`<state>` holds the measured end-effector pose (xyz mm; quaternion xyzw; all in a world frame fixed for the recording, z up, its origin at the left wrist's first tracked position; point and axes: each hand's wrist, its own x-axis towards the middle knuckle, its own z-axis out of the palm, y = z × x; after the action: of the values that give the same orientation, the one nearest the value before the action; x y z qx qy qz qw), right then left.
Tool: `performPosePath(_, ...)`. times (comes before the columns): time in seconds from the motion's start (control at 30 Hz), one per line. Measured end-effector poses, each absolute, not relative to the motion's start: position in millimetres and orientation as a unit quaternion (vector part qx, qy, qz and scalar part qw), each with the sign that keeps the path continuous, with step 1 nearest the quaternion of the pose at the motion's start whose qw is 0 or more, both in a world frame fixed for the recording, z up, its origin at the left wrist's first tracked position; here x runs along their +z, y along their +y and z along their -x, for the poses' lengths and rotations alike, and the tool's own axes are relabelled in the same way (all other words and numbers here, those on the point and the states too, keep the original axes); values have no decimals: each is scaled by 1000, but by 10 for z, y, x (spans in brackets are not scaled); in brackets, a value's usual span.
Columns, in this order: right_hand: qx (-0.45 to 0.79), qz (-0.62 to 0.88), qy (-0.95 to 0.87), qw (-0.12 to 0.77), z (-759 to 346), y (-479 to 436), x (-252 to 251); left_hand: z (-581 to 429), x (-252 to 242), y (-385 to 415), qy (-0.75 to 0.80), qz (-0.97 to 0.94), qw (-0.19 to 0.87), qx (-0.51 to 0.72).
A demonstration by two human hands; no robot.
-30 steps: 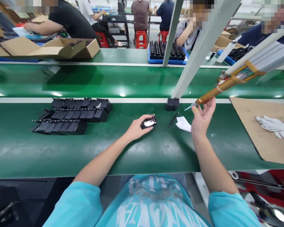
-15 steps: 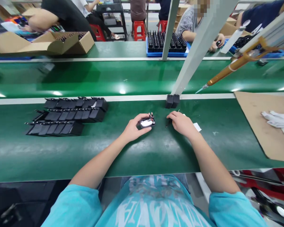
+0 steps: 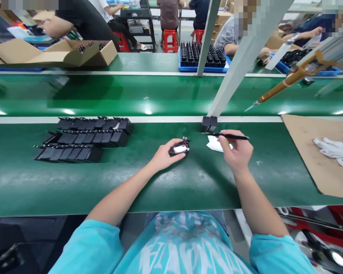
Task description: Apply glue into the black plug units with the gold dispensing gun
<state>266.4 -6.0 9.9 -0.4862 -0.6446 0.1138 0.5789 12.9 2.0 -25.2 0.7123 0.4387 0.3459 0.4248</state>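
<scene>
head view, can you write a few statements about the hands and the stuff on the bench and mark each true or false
1. The left hand holds an open black case with a white part inside. True.
2. The right hand holds the brown dispenser. False: that hand holds a thin black tool.
3. The rows of black cases are right of the right hand. False: they are left of the left hand.
4. Two black blocks stand near the foot of the slanted post. True.

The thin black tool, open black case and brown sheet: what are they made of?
Thin black tool: perhaps metal or plastic, seemingly smooth; it's slim and straight. Open black case: probably plastic, with evenly dark walls. Brown sheet: likely matte cardboard, flat and tan.
</scene>
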Motion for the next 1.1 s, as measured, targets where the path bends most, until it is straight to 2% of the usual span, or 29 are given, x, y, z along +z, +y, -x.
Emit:
performPosePath(0.1,270,425,-584,637,-2515,-194,102,-139,-230,4,440,-718,419,340)
performPosePath(0.23,373,396,-578,608,-2337,-229,11,-156,-178,-42,422,-724,425,343)
performPosePath(0.63,369,391,-643,546,-2307,-212,-53,-181,-84,-119,380,-736,430,360)
performPosePath(1.1,400,391,-637,531,-2315,-211,-61,-160,-83,-107,379,-736,432,359)
